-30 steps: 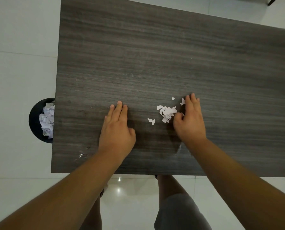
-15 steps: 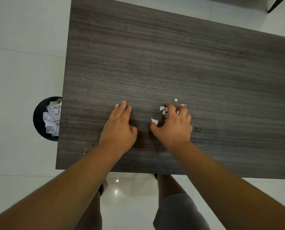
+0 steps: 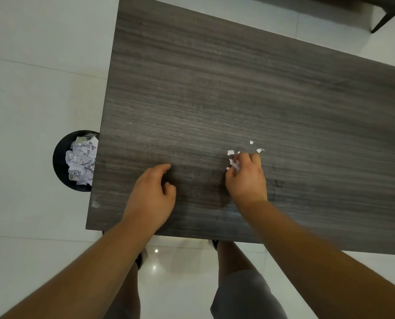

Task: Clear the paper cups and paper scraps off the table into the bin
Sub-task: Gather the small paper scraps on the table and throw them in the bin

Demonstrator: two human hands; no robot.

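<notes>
Small white paper scraps (image 3: 230, 152) lie on the dark wood table (image 3: 215, 88) near its front edge. My right hand (image 3: 246, 178) is curled over them and pinches a bunch of scraps in its fingertips; a few loose bits stay just beyond its fingers. My left hand (image 3: 151, 194) rests on the table to the left, fingers loosely curled, holding nothing. The black round bin (image 3: 60, 162) stands on the floor beside the table's left edge, partly under it, full of crumpled white paper. No paper cups show on the table.
White tiled floor surrounds the table. A dark furniture leg (image 3: 382, 21) shows at the top right. My legs stand at the table's front edge.
My right hand has swept left over the scraps and curled its fingers round them. My left hand's fingers went from flat to loosely curled. The view shifted, so the table sits further right.
</notes>
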